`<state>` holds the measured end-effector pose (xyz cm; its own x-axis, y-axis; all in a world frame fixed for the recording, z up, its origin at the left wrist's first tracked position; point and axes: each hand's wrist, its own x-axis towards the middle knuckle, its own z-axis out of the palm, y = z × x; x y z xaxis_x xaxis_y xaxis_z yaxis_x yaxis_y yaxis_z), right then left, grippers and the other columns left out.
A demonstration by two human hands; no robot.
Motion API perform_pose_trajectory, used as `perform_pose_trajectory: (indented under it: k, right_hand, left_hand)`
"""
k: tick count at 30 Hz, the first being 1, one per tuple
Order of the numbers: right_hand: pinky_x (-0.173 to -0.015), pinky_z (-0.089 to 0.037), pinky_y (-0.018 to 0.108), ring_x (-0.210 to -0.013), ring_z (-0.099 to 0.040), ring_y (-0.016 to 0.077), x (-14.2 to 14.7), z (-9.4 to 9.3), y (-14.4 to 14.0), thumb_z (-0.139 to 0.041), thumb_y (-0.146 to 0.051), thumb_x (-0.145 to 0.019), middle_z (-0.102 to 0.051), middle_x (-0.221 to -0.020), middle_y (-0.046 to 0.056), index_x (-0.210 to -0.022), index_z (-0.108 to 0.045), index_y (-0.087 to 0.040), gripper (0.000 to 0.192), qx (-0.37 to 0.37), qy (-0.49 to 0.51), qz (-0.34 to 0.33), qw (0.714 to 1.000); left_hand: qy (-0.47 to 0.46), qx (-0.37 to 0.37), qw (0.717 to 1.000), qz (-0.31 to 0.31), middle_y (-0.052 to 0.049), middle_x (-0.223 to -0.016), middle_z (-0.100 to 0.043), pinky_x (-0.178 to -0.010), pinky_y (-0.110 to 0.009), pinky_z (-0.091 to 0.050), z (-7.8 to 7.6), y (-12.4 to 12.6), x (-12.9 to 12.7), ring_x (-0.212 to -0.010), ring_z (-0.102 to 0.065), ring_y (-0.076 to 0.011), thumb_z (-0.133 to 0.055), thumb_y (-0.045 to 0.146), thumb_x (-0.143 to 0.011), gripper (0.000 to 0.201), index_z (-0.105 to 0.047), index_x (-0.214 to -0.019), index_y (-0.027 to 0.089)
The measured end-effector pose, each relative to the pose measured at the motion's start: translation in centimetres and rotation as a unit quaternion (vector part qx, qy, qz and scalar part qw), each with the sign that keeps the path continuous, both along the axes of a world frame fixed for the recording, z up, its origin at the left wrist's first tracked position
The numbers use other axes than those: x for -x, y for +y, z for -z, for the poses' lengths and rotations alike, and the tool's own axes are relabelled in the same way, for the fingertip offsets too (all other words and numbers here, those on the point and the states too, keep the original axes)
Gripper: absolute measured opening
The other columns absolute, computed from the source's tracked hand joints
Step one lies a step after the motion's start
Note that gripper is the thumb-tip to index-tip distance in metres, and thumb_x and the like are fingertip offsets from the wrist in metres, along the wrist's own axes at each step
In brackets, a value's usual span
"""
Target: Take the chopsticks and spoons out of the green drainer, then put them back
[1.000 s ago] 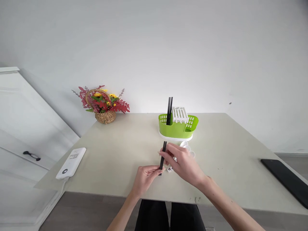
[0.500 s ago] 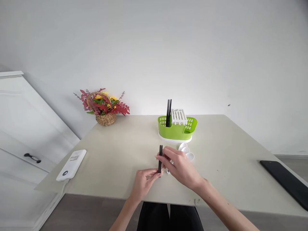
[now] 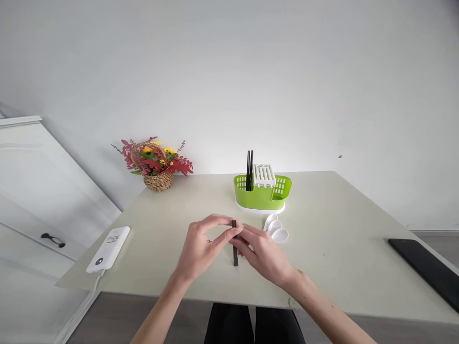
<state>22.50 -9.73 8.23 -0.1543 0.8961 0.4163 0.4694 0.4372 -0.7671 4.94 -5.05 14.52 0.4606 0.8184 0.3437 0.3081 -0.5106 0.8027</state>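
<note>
A pair of black chopsticks (image 3: 235, 258) is held together, pointing away from me, close above the near middle of the table. My left hand (image 3: 196, 246) pinches the far end between thumb and fingertips. Around the middle of the pair, the fingers of my right hand (image 3: 266, 252) are closed. Just beyond my right hand lie several white spoons (image 3: 279, 235), their handles partly hidden behind it. Farther back stands a green cutlery basket (image 3: 260, 198) with a white slotted rack (image 3: 264, 176) on top. More black chopsticks (image 3: 249, 169) stand upright in its left compartment.
A wicker basket of artificial flowers (image 3: 158, 181) stands at the back left of the table (image 3: 322, 215). A white power bank (image 3: 108, 249) with a cable lies at the left edge, a black phone (image 3: 423, 270) at the right edge. A white cabinet (image 3: 36, 191) is at the left.
My left hand has moved from the near end of the chopsticks up to their far end. My right hand has shifted slightly down and left along them. The view has tilted slightly.
</note>
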Motion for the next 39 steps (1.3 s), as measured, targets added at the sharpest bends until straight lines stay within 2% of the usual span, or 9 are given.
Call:
perform_pose_trajectory:
  k: [4,10,13,19,24,29,33,36,39]
  right_hand:
    - [-0.063,-0.041,0.027,-0.068,-0.054,0.0121,0.0,0.1,0.2,-0.048,-0.030,-0.106,-0.058,-0.085,-0.001,-0.085,-0.055,-0.024,0.023,-0.004,0.003,0.004,1.000]
    - [-0.062,-0.040,0.027,-0.064,-0.050,0.0116,0.1,1.1,0.2,-0.052,-0.033,-0.105,-0.055,-0.080,-0.002,-0.074,-0.046,-0.023,0.033,0.010,0.034,0.022,0.999]
    - [-0.060,-0.040,0.026,-0.063,-0.047,0.0115,0.0,2.1,-0.2,-0.053,-0.036,-0.104,-0.051,-0.078,-0.002,-0.071,-0.046,-0.023,0.036,0.017,0.042,0.032,0.998]
    - [-0.060,-0.039,0.028,-0.062,-0.042,0.0122,-0.5,3.7,-1.4,-0.054,-0.040,-0.104,-0.048,-0.075,-0.002,-0.067,-0.046,-0.023,0.042,0.030,0.041,0.050,0.997]
    - [-0.060,-0.041,0.028,-0.064,-0.050,0.0134,-1.7,4.8,-2.3,-0.054,-0.044,-0.103,-0.055,-0.077,0.000,-0.069,-0.057,-0.022,0.041,0.052,0.037,0.068,0.996]
    - [-0.065,-0.049,0.029,-0.073,-0.063,0.0169,-5.6,6.4,-3.3,-0.053,-0.048,-0.103,-0.069,-0.084,0.002,-0.078,-0.072,-0.024,0.039,0.076,0.000,0.037,0.996]
    - [-0.060,-0.050,0.030,-0.063,-0.061,0.0174,-10.9,8.2,-3.9,-0.054,-0.058,-0.099,-0.071,-0.076,0.002,-0.083,-0.074,-0.025,0.043,0.108,0.013,0.153,0.982]
    - [-0.057,-0.049,0.030,-0.056,-0.058,0.0174,-14.4,9.7,-3.9,-0.054,-0.067,-0.094,-0.065,-0.064,0.001,-0.080,-0.074,-0.024,0.050,0.134,0.022,0.240,0.961]
    - [-0.050,-0.044,0.030,-0.048,-0.051,0.0166,-16.3,11.1,-3.7,-0.050,-0.071,-0.093,-0.057,-0.055,-0.001,-0.083,-0.074,-0.022,0.055,0.169,0.042,0.288,0.942]
  left_hand:
    - [0.011,-0.010,1.000,-0.010,-0.001,-0.102,-0.082,-0.083,-0.027,-0.061,-0.5,0.0,-0.7,-0.092,-0.076,-0.0233,-0.074,0.042,-0.090,0.017,-0.084,-0.093,0.029]
    - [0.011,-0.001,1.000,-0.025,-0.001,-0.098,-0.083,-0.081,-0.029,-0.063,-1.0,0.1,-1.2,-0.093,-0.078,-0.0266,-0.076,0.046,-0.087,0.020,-0.086,-0.091,0.029]
    - [-0.002,0.018,1.000,-0.025,-0.001,-0.097,-0.083,-0.087,-0.030,-0.063,-1.6,0.5,-1.2,-0.096,-0.078,-0.0269,-0.077,0.046,-0.086,0.021,-0.086,-0.090,0.028]
    - [-0.086,0.047,0.995,-0.036,-0.006,-0.091,-0.082,-0.091,-0.038,-0.065,-3.7,2.3,-1.4,-0.091,-0.078,-0.0274,-0.082,0.052,-0.081,0.032,-0.084,-0.089,0.021]
    - [-0.137,0.045,0.989,-0.025,-0.009,-0.088,-0.081,-0.087,-0.043,-0.067,-6.3,5.0,-2.1,-0.088,-0.077,-0.0270,-0.086,0.052,-0.076,0.037,-0.082,-0.087,0.017]
    - [-0.243,-0.023,0.966,-0.080,-0.008,-0.096,-0.079,-0.094,-0.043,-0.065,-10.2,8.9,-2.7,-0.096,-0.078,-0.0249,-0.087,0.053,-0.076,0.042,-0.079,-0.093,0.015]
    - [-0.277,-0.079,0.948,-0.133,-0.008,-0.101,-0.079,-0.096,-0.040,-0.063,-12.4,11.8,-3.8,-0.099,-0.078,-0.0228,-0.086,0.051,-0.077,0.045,-0.077,-0.102,0.015]
    - [-0.287,-0.104,0.942,-0.139,-0.009,-0.102,-0.080,-0.092,-0.035,-0.063,-12.1,14.8,-5.7,-0.098,-0.078,-0.0218,-0.085,0.053,-0.077,0.047,-0.076,-0.103,0.014]
    - [-0.281,-0.109,0.945,-0.132,-0.011,-0.099,-0.081,-0.084,-0.031,-0.064,-10.0,18.6,-8.1,-0.093,-0.079,-0.0218,-0.085,0.055,-0.075,0.050,-0.077,-0.099,0.013]
